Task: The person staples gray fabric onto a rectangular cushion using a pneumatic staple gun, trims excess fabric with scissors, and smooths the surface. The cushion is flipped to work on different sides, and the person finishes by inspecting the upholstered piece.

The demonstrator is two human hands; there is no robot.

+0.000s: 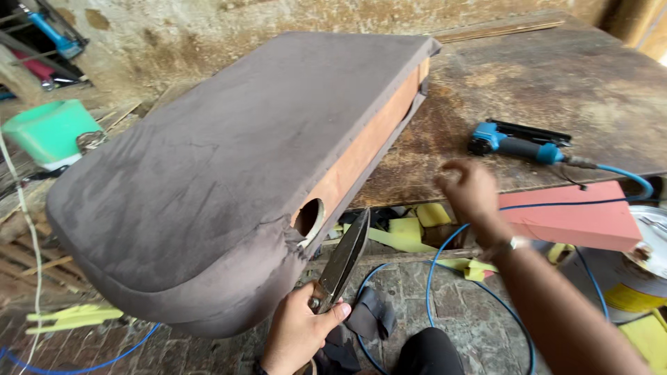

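Gripping a pair of scissors blades-up, the left hand has its fingers closed round the handles just beside the upholstered cushion, which leans on the desk. The right hand hovers open and blurred toward the blue staple gun. Brown fabric already covers the top (apparently stapled along the edge); the wooden side stays bare, with gathered cloth at the corner untrimmed.

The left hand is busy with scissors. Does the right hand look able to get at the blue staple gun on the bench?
Probably yes: the right hand hangs empty near the blue staple gun, only bare bench between.
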